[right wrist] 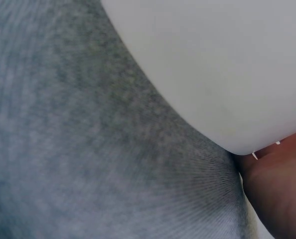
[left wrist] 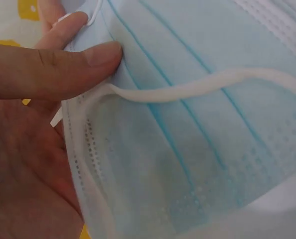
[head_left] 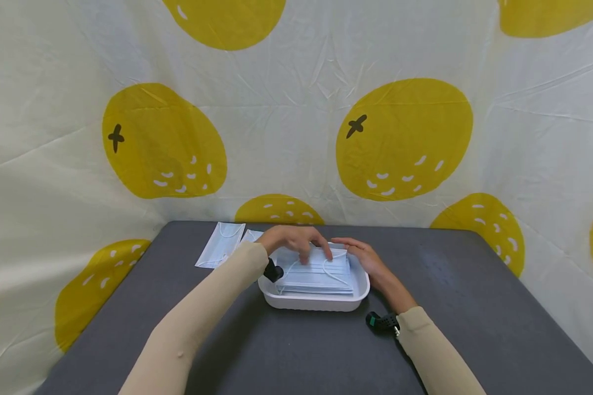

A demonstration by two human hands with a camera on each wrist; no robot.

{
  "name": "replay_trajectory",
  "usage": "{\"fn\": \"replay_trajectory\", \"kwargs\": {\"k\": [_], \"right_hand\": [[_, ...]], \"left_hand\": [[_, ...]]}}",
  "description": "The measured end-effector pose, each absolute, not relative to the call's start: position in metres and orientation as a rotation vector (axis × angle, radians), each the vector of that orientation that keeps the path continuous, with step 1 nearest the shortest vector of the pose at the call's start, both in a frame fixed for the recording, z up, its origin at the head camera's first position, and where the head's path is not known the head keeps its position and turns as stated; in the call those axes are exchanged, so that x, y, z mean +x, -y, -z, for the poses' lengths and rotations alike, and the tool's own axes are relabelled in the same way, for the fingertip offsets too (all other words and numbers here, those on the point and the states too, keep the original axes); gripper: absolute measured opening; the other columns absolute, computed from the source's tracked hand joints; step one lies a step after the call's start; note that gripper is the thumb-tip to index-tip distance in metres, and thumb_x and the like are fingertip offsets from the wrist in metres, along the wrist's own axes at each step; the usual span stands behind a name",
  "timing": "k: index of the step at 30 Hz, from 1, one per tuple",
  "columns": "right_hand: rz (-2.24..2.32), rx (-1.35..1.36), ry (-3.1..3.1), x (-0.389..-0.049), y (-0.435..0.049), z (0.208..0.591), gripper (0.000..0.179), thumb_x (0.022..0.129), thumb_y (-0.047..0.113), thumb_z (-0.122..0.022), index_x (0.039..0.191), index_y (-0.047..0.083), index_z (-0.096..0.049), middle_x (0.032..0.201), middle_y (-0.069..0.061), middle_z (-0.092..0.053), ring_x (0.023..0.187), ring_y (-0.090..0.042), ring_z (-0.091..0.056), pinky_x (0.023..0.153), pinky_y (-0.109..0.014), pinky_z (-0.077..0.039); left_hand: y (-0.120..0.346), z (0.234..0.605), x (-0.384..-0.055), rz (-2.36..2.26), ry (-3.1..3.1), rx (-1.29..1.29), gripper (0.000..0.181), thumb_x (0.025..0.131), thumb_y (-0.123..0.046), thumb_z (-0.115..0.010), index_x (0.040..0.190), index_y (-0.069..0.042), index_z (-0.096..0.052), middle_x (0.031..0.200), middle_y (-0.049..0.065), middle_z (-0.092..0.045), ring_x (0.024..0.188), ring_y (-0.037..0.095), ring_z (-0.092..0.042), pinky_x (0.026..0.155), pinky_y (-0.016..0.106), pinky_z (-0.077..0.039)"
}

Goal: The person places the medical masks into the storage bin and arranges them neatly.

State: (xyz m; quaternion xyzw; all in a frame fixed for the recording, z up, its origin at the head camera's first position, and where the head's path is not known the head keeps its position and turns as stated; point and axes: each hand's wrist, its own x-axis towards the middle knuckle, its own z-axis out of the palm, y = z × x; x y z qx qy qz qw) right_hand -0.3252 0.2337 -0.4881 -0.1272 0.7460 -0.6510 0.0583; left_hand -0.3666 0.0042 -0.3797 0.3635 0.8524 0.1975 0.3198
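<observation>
A white tray (head_left: 312, 303) holds a stack of light-blue pleated face masks (head_left: 316, 277) with white ear loops. My left hand (head_left: 298, 240) reaches over the tray from the left, fingers pointing down at the stack. In the left wrist view, the thumb lies on the front of a face mask (left wrist: 163, 129) near its edge, with fingers behind it, pinching it. An ear loop (left wrist: 188, 90) crosses that mask. My right hand (head_left: 368, 260) rests along the tray's right back corner with its fingers fairly straight. The right wrist view shows the tray's outer wall (right wrist: 222, 74) beside part of that hand.
More face masks (head_left: 221, 244) lie on the dark grey table (head_left: 296, 351) at the back left, partly hidden by the left forearm. A black band (head_left: 382, 322) sits at the right wrist. Behind the table hangs a white cloth (head_left: 286, 131) with yellow fruit prints.
</observation>
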Motion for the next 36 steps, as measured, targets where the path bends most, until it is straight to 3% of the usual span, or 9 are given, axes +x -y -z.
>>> {"fn": "replay_trajectory", "kwargs": {"k": [15,19,29,33,36], "right_hand": [[1.976,-0.405,-2.3,-0.326,-0.235,0.488,0.04,0.11,0.017,-0.045,0.144,0.004,-0.059,0.156,-0.016,-0.051,0.142,-0.022,-0.045,0.112,-0.031,-0.037],[1.965,-0.403,-2.313,-0.327,-0.236,0.489,0.04,0.109,0.016,-0.045,0.144,0.004,-0.059,0.156,-0.017,-0.051,0.139,-0.021,-0.047,0.109,-0.026,-0.04],[1.995,-0.413,-2.27,-0.326,-0.231,0.488,0.04,0.109,0.015,-0.045,0.145,0.002,-0.058,0.157,-0.019,-0.049,0.146,-0.034,-0.041,0.121,-0.047,-0.031],[1.992,-0.417,-2.271,-0.326,-0.231,0.488,0.04,0.109,0.015,-0.045,0.145,0.002,-0.058,0.157,-0.019,-0.049,0.145,-0.033,-0.042,0.12,-0.045,-0.032],[1.991,-0.425,-2.271,-0.326,-0.231,0.489,0.04,0.109,0.015,-0.045,0.145,0.002,-0.058,0.157,-0.019,-0.05,0.144,-0.029,-0.044,0.116,-0.037,-0.036]], "left_hand": [[-0.014,0.385,-0.368,-0.373,-2.271,0.97,0.076,0.073,0.028,-0.059,0.125,-0.026,-0.074,0.16,0.005,-0.049,0.132,0.016,-0.043,0.11,0.035,-0.037],[-0.018,0.387,-0.368,-0.335,-2.269,0.999,0.077,0.073,0.028,-0.058,0.127,-0.025,-0.073,0.161,0.007,-0.048,0.139,0.018,-0.043,0.118,0.038,-0.036],[-0.019,0.386,-0.365,-0.276,-2.305,1.02,0.068,0.081,0.021,-0.059,0.129,-0.025,-0.072,0.161,0.007,-0.046,0.139,0.018,-0.043,0.126,0.044,-0.031],[-0.02,0.384,-0.363,-0.278,-2.301,1.015,0.064,0.083,0.019,-0.06,0.131,-0.022,-0.071,0.162,0.009,-0.046,0.151,0.023,-0.039,0.128,0.046,-0.029],[-0.02,0.383,-0.362,-0.271,-2.3,1.016,0.06,0.087,0.015,-0.062,0.133,-0.022,-0.07,0.161,0.009,-0.047,0.151,0.025,-0.04,0.128,0.047,-0.029]]}}
